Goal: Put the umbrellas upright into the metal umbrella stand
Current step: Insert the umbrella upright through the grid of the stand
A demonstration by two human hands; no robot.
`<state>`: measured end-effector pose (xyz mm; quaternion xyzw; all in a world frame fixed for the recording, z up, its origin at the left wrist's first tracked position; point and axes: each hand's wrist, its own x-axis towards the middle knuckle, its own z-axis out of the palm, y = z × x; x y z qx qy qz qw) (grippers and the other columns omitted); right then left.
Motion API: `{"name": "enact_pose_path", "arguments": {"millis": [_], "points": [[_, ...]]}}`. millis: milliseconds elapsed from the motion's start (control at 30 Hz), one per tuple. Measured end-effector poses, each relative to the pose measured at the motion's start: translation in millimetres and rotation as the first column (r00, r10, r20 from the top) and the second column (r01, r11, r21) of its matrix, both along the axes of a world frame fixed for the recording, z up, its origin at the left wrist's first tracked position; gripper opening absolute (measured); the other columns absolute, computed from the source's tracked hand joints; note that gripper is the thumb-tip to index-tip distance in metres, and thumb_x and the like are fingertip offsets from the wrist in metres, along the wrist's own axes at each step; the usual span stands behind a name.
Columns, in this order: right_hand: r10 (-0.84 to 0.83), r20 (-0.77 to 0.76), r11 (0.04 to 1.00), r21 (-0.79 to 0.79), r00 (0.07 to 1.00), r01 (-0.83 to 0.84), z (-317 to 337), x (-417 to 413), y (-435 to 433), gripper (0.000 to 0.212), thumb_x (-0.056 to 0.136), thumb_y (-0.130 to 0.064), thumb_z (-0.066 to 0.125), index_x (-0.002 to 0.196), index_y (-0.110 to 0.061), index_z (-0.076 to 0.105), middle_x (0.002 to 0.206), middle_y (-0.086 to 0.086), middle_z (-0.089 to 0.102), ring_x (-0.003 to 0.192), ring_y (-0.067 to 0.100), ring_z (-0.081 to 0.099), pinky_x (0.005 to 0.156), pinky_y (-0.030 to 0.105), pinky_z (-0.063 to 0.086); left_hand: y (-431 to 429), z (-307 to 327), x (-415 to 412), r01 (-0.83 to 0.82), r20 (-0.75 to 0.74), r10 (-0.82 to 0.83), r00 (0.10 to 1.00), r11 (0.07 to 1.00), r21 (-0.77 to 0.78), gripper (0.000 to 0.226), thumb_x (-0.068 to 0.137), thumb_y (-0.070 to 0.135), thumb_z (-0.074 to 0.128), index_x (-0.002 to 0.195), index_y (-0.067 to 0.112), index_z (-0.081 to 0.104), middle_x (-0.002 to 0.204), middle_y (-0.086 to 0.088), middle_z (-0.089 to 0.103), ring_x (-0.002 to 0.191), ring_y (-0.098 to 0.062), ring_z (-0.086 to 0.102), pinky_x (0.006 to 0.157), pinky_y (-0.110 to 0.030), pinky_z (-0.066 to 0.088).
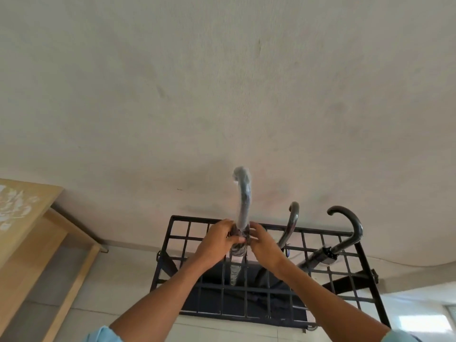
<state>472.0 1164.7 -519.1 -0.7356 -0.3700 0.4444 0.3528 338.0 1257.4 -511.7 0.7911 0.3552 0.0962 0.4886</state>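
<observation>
A black metal umbrella stand [365,272] with a square grid top stands against the wall below me. An umbrella with a plastic-wrapped curved handle [243,201] rises upright through a grid cell near the stand's middle. My left hand [219,239] and my right hand [262,240] both grip its shaft just below the handle, one on each side. Two more umbrellas stand in the grid to the right: one with a shiny hook handle [292,223], and a black one [345,233] that leans to the right.
A light wooden table [29,218] with a pale flower pattern stands at the left, close to the stand. The plain wall [222,95] is right behind the stand. The floor is tiled, and a bright patch lies at the lower right.
</observation>
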Motion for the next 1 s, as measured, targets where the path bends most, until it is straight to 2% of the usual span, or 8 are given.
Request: {"name": "enact_pose_path", "arguments": {"millis": [67,167,233,300,433,567,667,1000], "points": [[-0.124,0.051,0.990,0.075,0.991,0.120,11.1,1.0,0.6,0.047,0.096,0.002,0.042,0.138,-0.021,0.043,0.129,0.001,0.060,0.117,0.010,0.058,0.084,0.014,0.050,-2.8,-18.6,0.8,0.008,0.030,-0.007,1.000,1.000,-0.018,0.008,0.089,0.031,0.070,0.093,0.027,0.064,0.092,0.005,0.066,0.084,-0.007,0.066,0.083,-0.030,0.057],[-0.160,0.085,0.970,0.197,0.983,0.141,23.5,-2.1,0.2,0.041,0.095,-0.003,0.044,0.130,-0.024,0.048,0.119,-0.007,0.063,0.108,-0.003,0.060,0.072,0.009,0.051,-6.1,-42.4,6.2,-0.039,0.007,0.039,0.999,0.999,-0.035,0.011,0.088,0.037,0.071,0.087,0.032,0.061,0.090,0.006,0.066,0.079,-0.005,0.065,0.071,-0.019,0.052],[-0.095,0.147,0.980,0.186,0.985,0.066,21.1,-7.8,-2.6,0.034,0.095,-0.021,0.051,0.128,-0.024,0.049,0.118,-0.007,0.062,0.109,0.003,0.061,0.076,0.017,0.055,-6.5,-56.2,9.6,-0.036,-0.007,0.036,0.999,0.999,-0.029,0.015,0.089,0.040,0.069,0.094,0.026,0.065,0.093,0.009,0.067,0.083,-0.002,0.066,0.074,-0.018,0.053],[-0.049,0.236,0.984,0.180,0.971,0.006,9.4,-13.3,-8.9,0.043,0.092,-0.042,0.054,0.132,-0.026,0.048,0.123,-0.010,0.057,0.113,0.004,0.058,0.086,0.021,0.055,-6.6,-67.4,11.3,-0.027,-0.004,0.027,1.000,1.000,-0.007,0.018,0.093,0.038,0.064,0.100,0.022,0.067,0.095,0.009,0.066,0.084,-0.002,0.065,0.075,-0.015,0.053],[-0.220,0.304,0.940,0.320,0.927,0.118,0.9,-18.8,-10.7,0.049,0.087,-0.067,0.053,0.118,-0.030,0.055,0.111,-0.018,0.054,0.104,0.001,0.056,0.082,0.014,0.049,-5.2,-88.5,13.4,0.011,0.005,-0.012,1.000,0.999,0.031,0.008,0.095,0.037,0.061,0.099,0.030,0.063,0.092,0.013,0.064,0.082,0.001,0.063,0.075,-0.016,0.053],[-0.290,0.432,0.926,0.351,0.854,0.136,3.2,-16.4,1.7,0.036,0.090,-0.061,0.055,0.101,-0.027,0.057,0.094,-0.015,0.054,0.088,0.005,0.054,0.070,0.017,0.049,-3.9,-110.3,12.4,0.003,-0.061,0.001,0.998,0.998,0.061,0.015,0.091,0.039,0.064,0.101,0.029,0.065,0.092,0.013,0.065,0.086,-0.002,0.063,0.082,-0.030,0.056],[-0.307,0.439,0.923,0.353,0.844,0.153,2.2,-13.4,9.5,0.022,0.096,-0.047,0.054,0.091,-0.025,0.056,0.088,-0.010,0.053,0.077,0.007,0.053,0.063,0.021,0.048,-4.2,-125.0,12.6,0.016,-0.157,0.027,0.987,0.965,0.263,0.020,0.089,0.046,0.065,0.101,0.031,0.068,0.086,0.015,0.066,0.086,-0.003,0.056,0.085,-0.027,0.050],[-0.228,0.367,0.965,0.209,0.902,0.159,-32.0,-19.3,6.9,0.013,0.095,-0.033,0.062,0.097,-0.021,0.060,0.094,-0.006,0.054,0.080,0.010,0.056,0.073,0.026,0.053,-5.1,-139.5,16.5,-0.048,-0.072,0.058,0.996,0.990,0.131,0.018,0.089,0.039,0.066,0.098,0.024,0.069,0.094,0.010,0.070,0.095,-0.005,0.060,0.090,-0.027,0.051]]}}
